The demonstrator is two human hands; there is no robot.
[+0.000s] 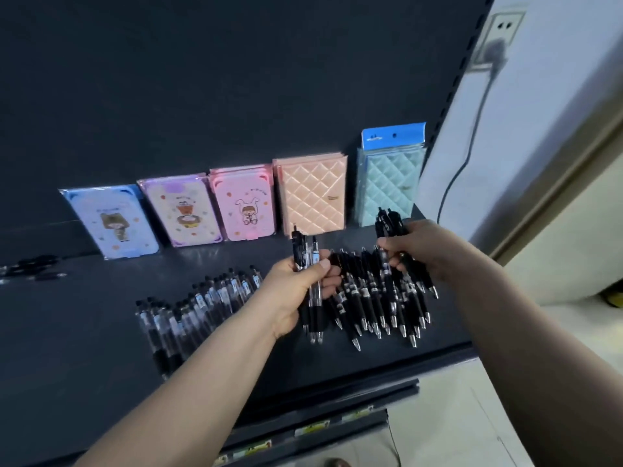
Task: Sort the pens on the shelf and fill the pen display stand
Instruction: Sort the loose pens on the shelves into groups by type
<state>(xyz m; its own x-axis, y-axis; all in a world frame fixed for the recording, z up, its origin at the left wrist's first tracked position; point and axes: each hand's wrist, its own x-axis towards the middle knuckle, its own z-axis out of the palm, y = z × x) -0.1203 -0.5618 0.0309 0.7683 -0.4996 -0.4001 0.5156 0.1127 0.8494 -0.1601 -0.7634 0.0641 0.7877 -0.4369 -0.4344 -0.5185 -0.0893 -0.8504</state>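
On the dark shelf lie two groups of black click pens. A row of clear-barrelled pens lies at the left centre. A pile of black-barrelled pens lies at the right centre. My left hand grips a few clear-barrelled pens upright, tips down, above the gap between the groups. Over the far right of the pile, my right hand holds a bunch of black pens. No pen display stand is in view.
Packs of notebooks lean on the shelf's back wall: blue, cream, pink, peach quilted, teal quilted. More pens lie at the far left. The shelf's front edge and a white wall with a cable bound the right.
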